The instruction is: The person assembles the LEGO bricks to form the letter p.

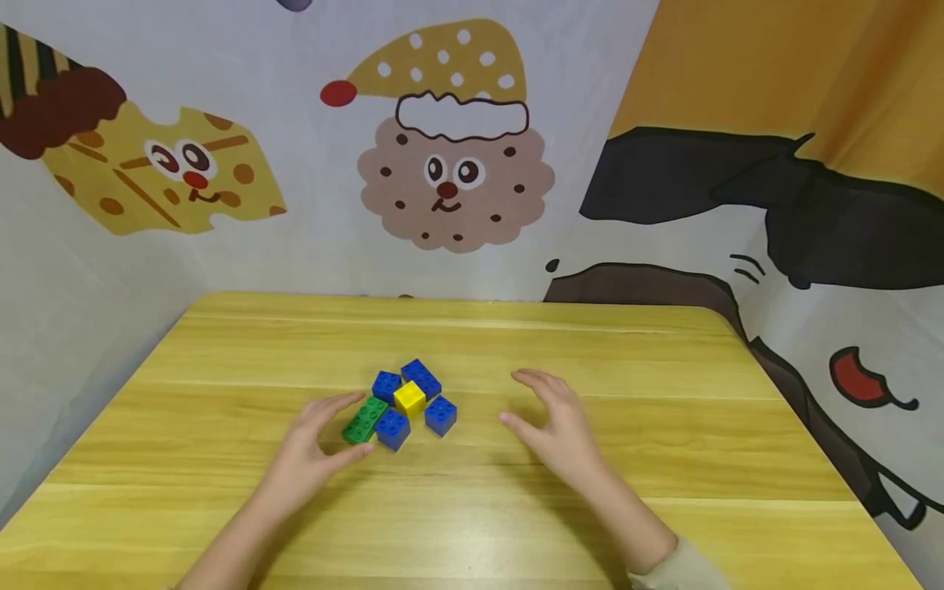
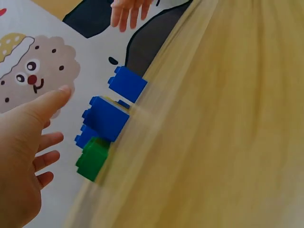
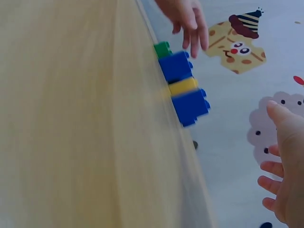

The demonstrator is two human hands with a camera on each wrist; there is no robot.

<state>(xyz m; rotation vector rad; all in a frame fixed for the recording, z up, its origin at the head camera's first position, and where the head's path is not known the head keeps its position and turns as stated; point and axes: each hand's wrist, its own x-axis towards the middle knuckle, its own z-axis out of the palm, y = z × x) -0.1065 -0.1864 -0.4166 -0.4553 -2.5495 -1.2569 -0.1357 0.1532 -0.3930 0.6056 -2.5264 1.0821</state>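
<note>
We see the left hand (image 1: 313, 434) spread just beside the green block (image 1: 365, 420), eight o'clock from the yellow block (image 1: 410, 399) — the right hand (image 1: 562, 428), likewise spread, well apart at three.

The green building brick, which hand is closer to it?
The left hand: it is right by the left side of the green building brick. The right hand is much farther off to the right, past the blue building bricks.
</note>
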